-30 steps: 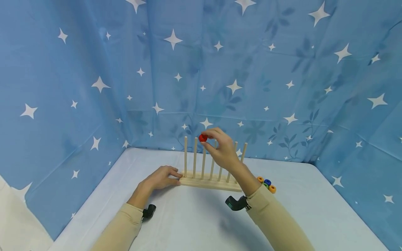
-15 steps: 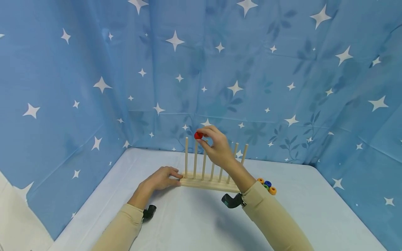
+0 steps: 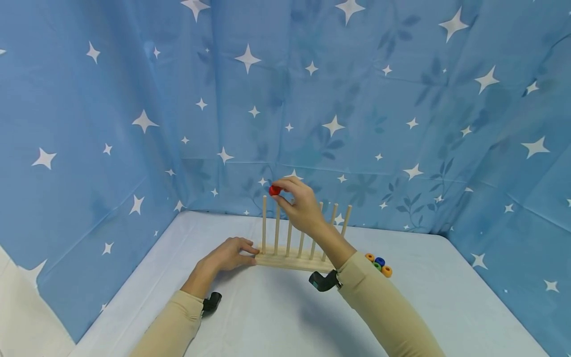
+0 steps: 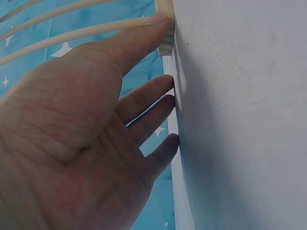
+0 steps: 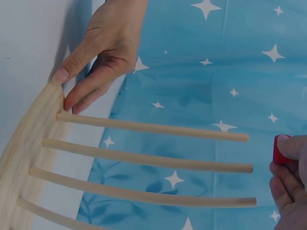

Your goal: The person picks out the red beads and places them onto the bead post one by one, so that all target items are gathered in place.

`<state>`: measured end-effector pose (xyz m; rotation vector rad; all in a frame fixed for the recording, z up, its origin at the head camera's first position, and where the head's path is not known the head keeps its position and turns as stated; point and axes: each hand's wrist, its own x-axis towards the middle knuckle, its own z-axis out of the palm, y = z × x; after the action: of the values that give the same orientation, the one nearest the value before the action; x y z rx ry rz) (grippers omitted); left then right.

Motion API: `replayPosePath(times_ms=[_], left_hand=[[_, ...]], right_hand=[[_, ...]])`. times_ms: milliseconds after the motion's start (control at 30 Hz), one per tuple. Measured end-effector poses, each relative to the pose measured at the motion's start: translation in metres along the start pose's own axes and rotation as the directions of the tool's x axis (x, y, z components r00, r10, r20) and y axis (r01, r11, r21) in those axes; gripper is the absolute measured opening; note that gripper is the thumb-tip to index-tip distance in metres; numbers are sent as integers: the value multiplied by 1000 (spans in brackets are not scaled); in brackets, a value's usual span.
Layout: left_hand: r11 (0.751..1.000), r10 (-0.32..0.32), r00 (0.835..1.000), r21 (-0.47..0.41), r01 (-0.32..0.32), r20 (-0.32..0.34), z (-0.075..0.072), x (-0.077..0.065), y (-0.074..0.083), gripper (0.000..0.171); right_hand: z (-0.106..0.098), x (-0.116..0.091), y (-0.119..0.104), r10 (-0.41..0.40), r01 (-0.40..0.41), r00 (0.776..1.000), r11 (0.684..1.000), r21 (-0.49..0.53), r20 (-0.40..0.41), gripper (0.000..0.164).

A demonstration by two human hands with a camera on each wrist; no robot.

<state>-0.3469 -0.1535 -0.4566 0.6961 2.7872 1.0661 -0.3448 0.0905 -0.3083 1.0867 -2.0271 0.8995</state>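
Observation:
A wooden stand [image 3: 290, 261] with several upright pegs rests on the white table. My left hand [image 3: 229, 253] steadies its left end, thumb at the front and index finger behind; in the left wrist view the other fingers [image 4: 146, 93] touch the tabletop. Between the thumb and fingertips of my right hand [image 3: 303, 206] is a small red bead [image 3: 274, 190], held up close above the tops of the two leftmost pegs. The right wrist view shows the bead [image 5: 278, 151] just beyond the tip of the end peg [image 5: 153, 126]. All visible pegs are bare.
Right of the stand several loose beads lie together: an orange bead [image 3: 386, 271], a blue bead [image 3: 379, 261], a green one and another orange one. A blue curtain [image 3: 285, 99] with white stars surrounds the back and sides of the table [image 3: 267, 317].
My right hand has carried the red bead leftward and slightly up, from near the third peg to near the leftmost one. My left hand has stayed at the stand's end.

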Motion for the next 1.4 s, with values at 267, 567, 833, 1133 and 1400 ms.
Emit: replayPosePath(times_ms=[267,567,833,1133,1400], left_hand=[[1000,11,1000,16,-11,1,0,0,-2,33],[1000,4,1000,5,-4,-6,1,1,-2,32],[996,-8,999,-85,4,-45,4,3,-11,26],[995,17,998,-98,-23,-61,5,5,-13,28],[996,28,998,-81,-33,-61,5,5,-13,28]], right_hand=[[5,3,-3,25,-24,999,999,-30,34,24],[12,5,-6,87,-83,991,996,-41,105,27],[16,2,-5,107,-104,986,994,-29,131,28],[18,1,-4,103,-97,988,994,-59,114,26],[21,3,-5,131,-120,986,987,-103,104,25]])
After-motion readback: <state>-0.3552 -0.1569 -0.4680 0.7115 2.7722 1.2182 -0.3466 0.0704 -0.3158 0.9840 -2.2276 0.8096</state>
